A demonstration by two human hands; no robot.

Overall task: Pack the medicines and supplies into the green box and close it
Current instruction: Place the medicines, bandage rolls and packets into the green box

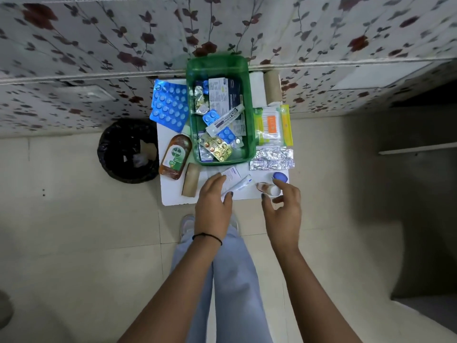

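Both forearms reach forward over the pale trouser legs toward the near edge of the small white table. My left hand lies flat, fingers spread and released, its fingertips resting on a white tube and the small white carton beside it. The tube's long axis runs from near-left to far-right, so it lies slantwise under and just ahead of those fingers. My right hand is half curled around a small white-capped bottle; whether it already grips it I cannot tell. A blue cap sits just beyond.

The left hand is nearer the tube, so I judge it should close across the tube's width and lift it forward.

Farther on stands the green box, open and partly filled with pill strips. Left of it lie a brown antiseptic bottle and blue tablet sheets; right, silver strips and bandage rolls.
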